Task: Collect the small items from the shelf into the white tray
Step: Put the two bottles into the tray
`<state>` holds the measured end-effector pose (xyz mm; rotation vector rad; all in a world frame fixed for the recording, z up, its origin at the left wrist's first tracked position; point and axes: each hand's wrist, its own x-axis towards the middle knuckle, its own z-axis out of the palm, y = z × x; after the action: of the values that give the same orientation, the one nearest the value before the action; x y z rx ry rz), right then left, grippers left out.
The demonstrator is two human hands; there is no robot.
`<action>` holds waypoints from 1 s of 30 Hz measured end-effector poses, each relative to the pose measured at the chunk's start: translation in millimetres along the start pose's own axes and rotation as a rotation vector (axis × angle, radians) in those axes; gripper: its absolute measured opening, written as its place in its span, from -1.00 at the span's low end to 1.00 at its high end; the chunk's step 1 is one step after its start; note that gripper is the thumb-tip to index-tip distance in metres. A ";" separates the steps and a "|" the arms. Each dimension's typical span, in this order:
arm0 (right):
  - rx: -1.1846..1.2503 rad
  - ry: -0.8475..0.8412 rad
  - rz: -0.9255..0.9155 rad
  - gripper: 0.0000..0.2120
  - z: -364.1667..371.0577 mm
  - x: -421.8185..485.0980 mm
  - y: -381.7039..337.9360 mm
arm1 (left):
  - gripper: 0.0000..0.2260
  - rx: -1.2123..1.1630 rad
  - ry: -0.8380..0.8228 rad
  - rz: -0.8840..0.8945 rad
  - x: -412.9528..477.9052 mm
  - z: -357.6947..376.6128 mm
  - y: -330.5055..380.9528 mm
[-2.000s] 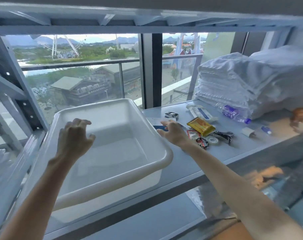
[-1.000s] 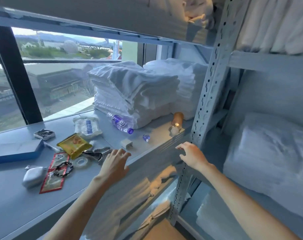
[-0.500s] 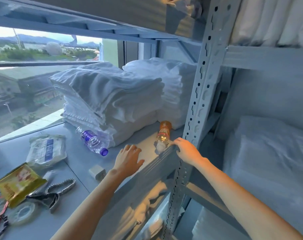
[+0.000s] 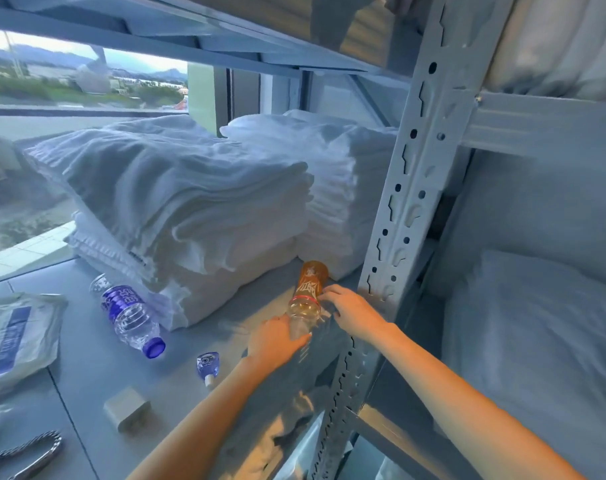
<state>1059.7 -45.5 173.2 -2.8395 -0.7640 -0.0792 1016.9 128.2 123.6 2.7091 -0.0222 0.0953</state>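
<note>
An orange drink bottle (image 4: 312, 282) lies on the grey shelf (image 4: 87, 368) in front of the towel stacks. My left hand (image 4: 277, 342) grips its clear neck end, hiding the cap. My right hand (image 4: 352, 311) touches the bottle's right side with its fingertips near the label. Also on the shelf are a clear water bottle (image 4: 130, 315) with a purple label and cap, a small blue bottle (image 4: 207, 363), a white charger cube (image 4: 126, 408), a white packet (image 4: 14, 337) with blue print and a metal chain clip (image 4: 24, 452). The white tray is out of view.
Two stacks of folded white towels (image 4: 190, 202) fill the back of the shelf. A perforated metal upright (image 4: 409, 202) stands just right of my right hand. White bedding (image 4: 537, 341) lies in the bay to the right. Another shelf board hangs overhead.
The view swung right from the tray toward the shelf's right end. My left hand moved from the bare shelf onto the orange bottle's neck. My right hand left the shelf edge and reached the bottle's side.
</note>
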 end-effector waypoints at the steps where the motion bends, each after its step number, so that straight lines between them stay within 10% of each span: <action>1: -0.026 -0.020 -0.028 -0.52 1.1 6.2 2.6 | -0.59 -0.059 -0.007 -0.016 0.7 -0.3 -2.9; 11: -0.052 -0.108 -0.236 -0.29 -2.1 58.8 3.8 | -0.74 -0.576 0.129 -0.119 -3.3 -48.8 -46.7; 18: 0.277 -0.017 -0.268 -0.55 -8.2 61.6 -15.4 | -0.77 -1.127 0.343 -0.194 -15.8 -79.7 -33.5; 30: 0.751 -0.315 -0.440 -0.36 -34.8 15.5 -63.6 | -0.87 -1.299 0.445 -0.200 -78.7 -152.9 4.0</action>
<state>1041.2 8.8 220.1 -1.9614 -1.1680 0.4939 928.6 188.5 258.4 1.3453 0.2341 0.4414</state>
